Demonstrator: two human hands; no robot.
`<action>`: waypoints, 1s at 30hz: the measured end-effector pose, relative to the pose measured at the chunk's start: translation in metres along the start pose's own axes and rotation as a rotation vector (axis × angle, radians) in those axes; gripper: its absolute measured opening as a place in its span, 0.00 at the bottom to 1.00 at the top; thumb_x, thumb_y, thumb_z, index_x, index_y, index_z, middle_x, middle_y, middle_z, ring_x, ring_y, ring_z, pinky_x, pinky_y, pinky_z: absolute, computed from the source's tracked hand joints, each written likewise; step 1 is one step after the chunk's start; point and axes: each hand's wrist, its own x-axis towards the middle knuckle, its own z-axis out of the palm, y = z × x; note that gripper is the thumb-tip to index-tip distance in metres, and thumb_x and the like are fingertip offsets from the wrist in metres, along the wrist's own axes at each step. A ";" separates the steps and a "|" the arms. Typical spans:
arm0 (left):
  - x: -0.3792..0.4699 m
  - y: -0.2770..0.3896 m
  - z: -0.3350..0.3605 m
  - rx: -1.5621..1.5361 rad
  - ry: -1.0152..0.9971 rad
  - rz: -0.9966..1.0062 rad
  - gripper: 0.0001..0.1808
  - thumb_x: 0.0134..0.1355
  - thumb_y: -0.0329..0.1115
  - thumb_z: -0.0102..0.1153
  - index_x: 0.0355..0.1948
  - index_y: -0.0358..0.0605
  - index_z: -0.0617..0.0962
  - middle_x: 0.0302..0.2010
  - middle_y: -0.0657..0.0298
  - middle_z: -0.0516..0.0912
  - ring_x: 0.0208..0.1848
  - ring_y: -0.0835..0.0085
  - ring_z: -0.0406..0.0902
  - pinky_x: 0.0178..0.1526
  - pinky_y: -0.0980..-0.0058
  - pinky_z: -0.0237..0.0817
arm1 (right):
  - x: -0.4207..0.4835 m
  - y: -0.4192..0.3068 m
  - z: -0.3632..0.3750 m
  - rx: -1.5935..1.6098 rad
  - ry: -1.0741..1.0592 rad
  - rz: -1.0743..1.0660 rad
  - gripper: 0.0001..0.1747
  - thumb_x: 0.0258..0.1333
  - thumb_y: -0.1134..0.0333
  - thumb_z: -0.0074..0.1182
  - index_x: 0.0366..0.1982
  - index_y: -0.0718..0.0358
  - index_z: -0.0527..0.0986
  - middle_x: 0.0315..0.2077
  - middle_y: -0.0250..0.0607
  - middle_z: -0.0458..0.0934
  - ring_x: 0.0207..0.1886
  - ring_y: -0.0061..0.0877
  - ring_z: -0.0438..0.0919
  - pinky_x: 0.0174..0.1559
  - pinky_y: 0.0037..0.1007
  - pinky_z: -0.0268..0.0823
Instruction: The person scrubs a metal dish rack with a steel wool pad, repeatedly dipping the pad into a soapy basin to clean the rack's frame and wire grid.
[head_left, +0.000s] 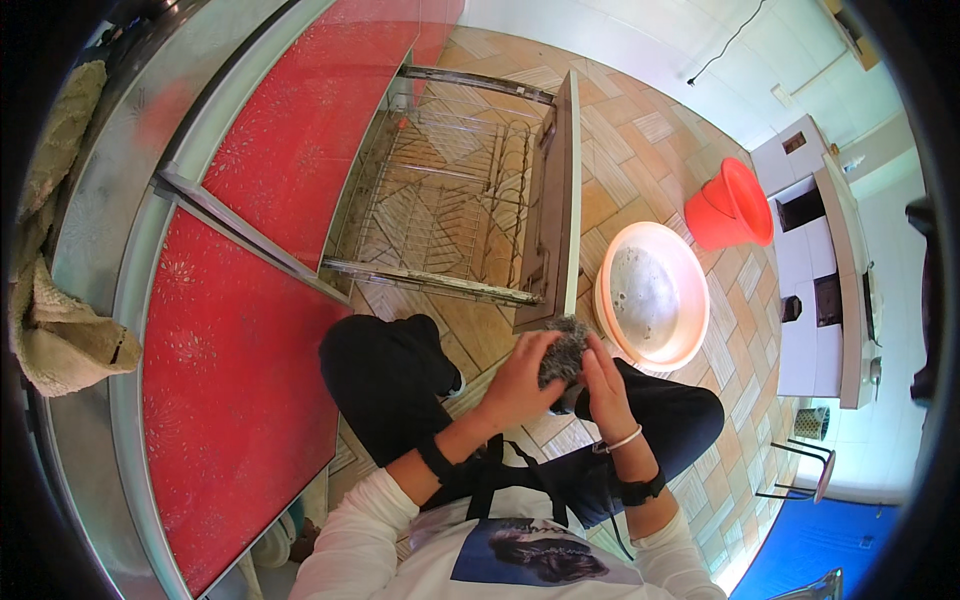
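Observation:
A grey steel wool scouring pad (564, 354) is held between my two hands, low in front of me. My left hand (519, 379) grips its left side, fingers curled over the edge. On the other side, the fingers of my right hand (606, 386) press against it. Just beyond the pad is the end of a pulled-out drawer front (559, 195). Behind that front sits a wire basket (450, 217) between two dirty metal rails. A pale pink basin (697, 300) with cloudy water (645, 292) stands right of the drawer on the tiled floor.
A red bucket (724, 206) stands beyond the basin. Red cabinet doors (240, 360) line my left, with a beige towel (67, 337) hanging over the counter edge (97, 195). A white tiled stove (810, 277) and a stool (825, 474) are at the right.

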 end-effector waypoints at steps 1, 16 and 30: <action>0.004 -0.002 -0.008 -0.010 0.015 -0.032 0.34 0.52 0.35 0.60 0.61 0.43 0.65 0.54 0.50 0.70 0.57 0.52 0.71 0.54 0.62 0.67 | 0.010 0.019 -0.009 -0.103 0.039 -0.013 0.23 0.68 0.66 0.44 0.59 0.69 0.65 0.55 0.47 0.72 0.58 0.29 0.70 0.59 0.28 0.61; 0.140 0.034 -0.154 -0.582 0.448 0.054 0.26 0.59 0.30 0.47 0.60 0.39 0.68 0.46 0.57 0.78 0.43 0.65 0.78 0.42 0.66 0.73 | -0.017 0.280 0.045 -0.638 -1.316 1.048 0.25 0.59 0.51 0.46 0.48 0.61 0.77 0.42 0.41 0.82 0.42 0.37 0.78 0.43 0.43 0.68; 0.178 -0.010 -0.182 -0.364 0.819 -0.294 0.43 0.57 0.54 0.49 0.66 0.33 0.59 0.58 0.43 0.70 0.46 0.58 0.78 0.39 0.67 0.75 | 0.003 0.296 0.063 -0.332 -1.226 1.288 0.21 0.62 0.54 0.46 0.46 0.62 0.77 0.40 0.45 0.82 0.41 0.39 0.79 0.43 0.40 0.69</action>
